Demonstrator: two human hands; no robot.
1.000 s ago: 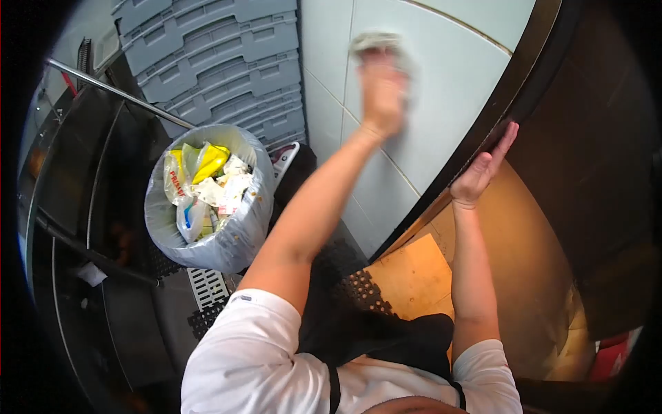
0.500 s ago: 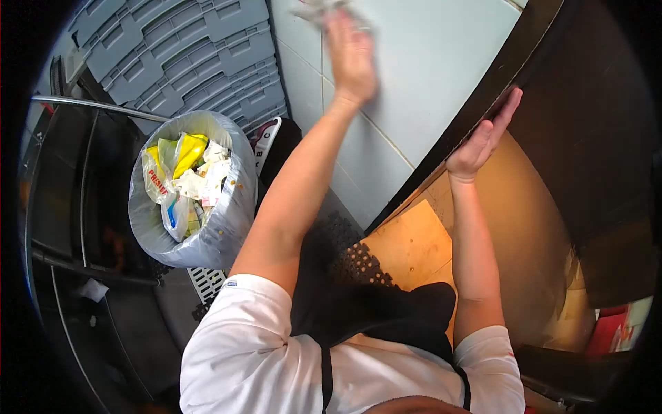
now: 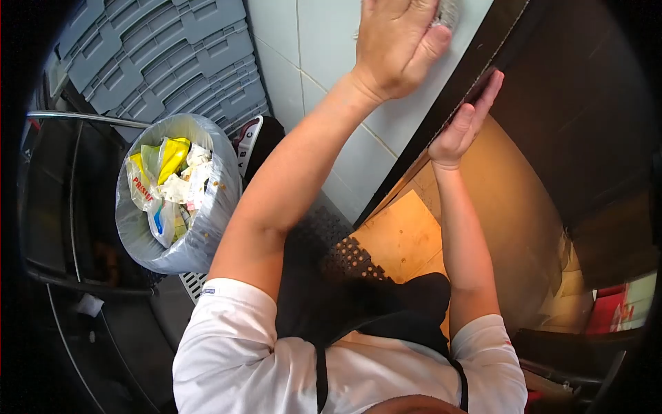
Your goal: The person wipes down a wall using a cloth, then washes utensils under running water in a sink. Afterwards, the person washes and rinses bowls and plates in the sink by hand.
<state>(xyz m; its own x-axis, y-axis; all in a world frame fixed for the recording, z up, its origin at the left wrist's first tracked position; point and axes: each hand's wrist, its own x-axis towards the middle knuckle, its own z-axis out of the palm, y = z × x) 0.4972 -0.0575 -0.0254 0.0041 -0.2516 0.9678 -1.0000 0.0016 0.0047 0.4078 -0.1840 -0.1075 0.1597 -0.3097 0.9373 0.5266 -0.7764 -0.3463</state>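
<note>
My left hand [image 3: 396,48] is at the top of the view, over the white tiled wall [image 3: 345,55]. Under its fingers is a pale, greyish cloth [image 3: 448,12], only part of which shows beside the thumb. The fingertips are cut off by the frame's upper edge. My right hand [image 3: 469,121] lies against the edge of a dark brown panel [image 3: 545,90], fingers stretched out and thumb apart, holding nothing.
On the left stands a bin [image 3: 231,179] lined with a clear bag, with wrappers and crumpled paper inside. Behind it are grey plastic crates [image 3: 158,55]. A black perforated mat [image 3: 355,259] and a wooden board [image 3: 400,234] lie below.
My left hand has swept right across the tiles with the cloth and appears larger and closer. The right hand stays against the panel, while the whole view has shifted slightly.
</note>
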